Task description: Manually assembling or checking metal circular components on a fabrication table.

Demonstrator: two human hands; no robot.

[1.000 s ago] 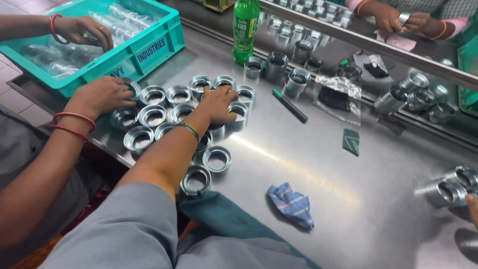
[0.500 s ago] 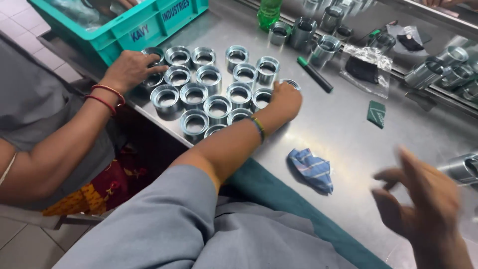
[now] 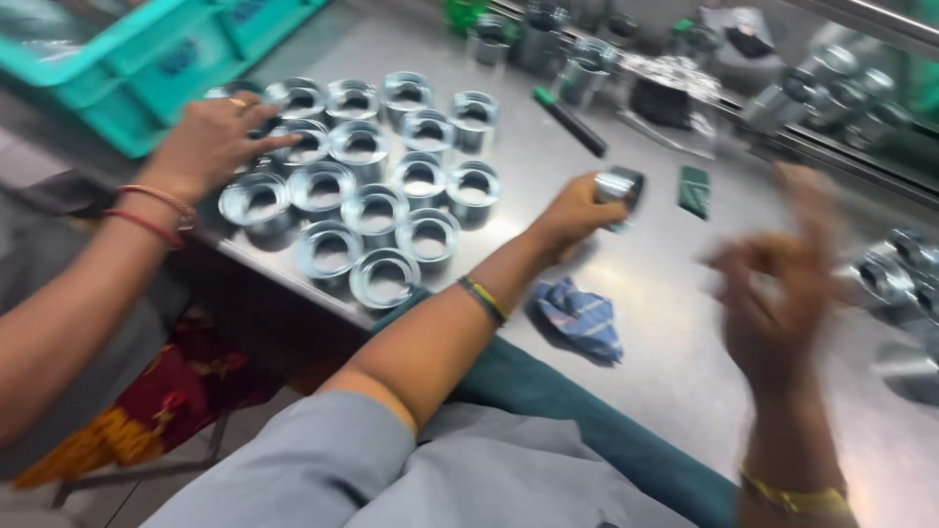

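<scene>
Hands: left hand (image 3: 579, 213) grips a metal ring (image 3: 620, 186), right hand (image 3: 782, 284) blurred, fingers spread, beside grouped rings (image 3: 367, 176).

teal crate (image 3: 147, 73), blue cloth (image 3: 582, 318), perhaps marker (image 3: 570, 120)

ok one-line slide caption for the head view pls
Left hand grips a metal ring over a steel table; blurred right hand raised.

One cam, on the head. Looks down & forward, close up, over the arms at the steel table (image 3: 626, 293). No 2nd view.
</scene>
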